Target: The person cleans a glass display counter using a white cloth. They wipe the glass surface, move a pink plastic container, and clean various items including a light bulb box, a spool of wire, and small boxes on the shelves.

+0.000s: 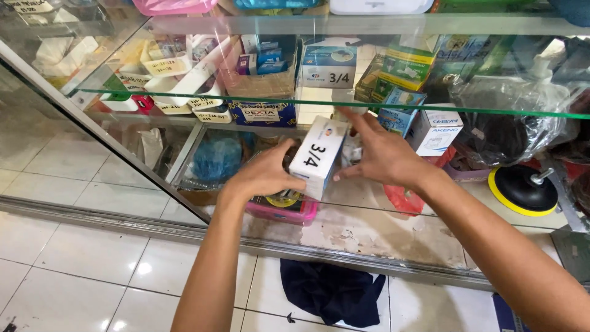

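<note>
From the head camera, looking down into a glass display cabinet: the left hand (265,174) grips the lower end of a small white cardboard box (318,156), fingers wrapped round its near corner so it stays tilted, top leaning away toward the glass shelf (184,96). The right hand (382,154) lies open and flat against the box's far side, fingers spread, bracing rather than gripping, which seems to keep the box steady between the two palms. The box sits in the air under the shelf edge, above a pink tray (289,212) on the cabinet floor. On the shelf behind stands a similar white and blue box (329,66), among other cartons. A dark blue cloth (332,292) lies crumpled on the tiled floor (80,264) below. A black and yellow sanding pad (519,190) rests to the right.
</note>
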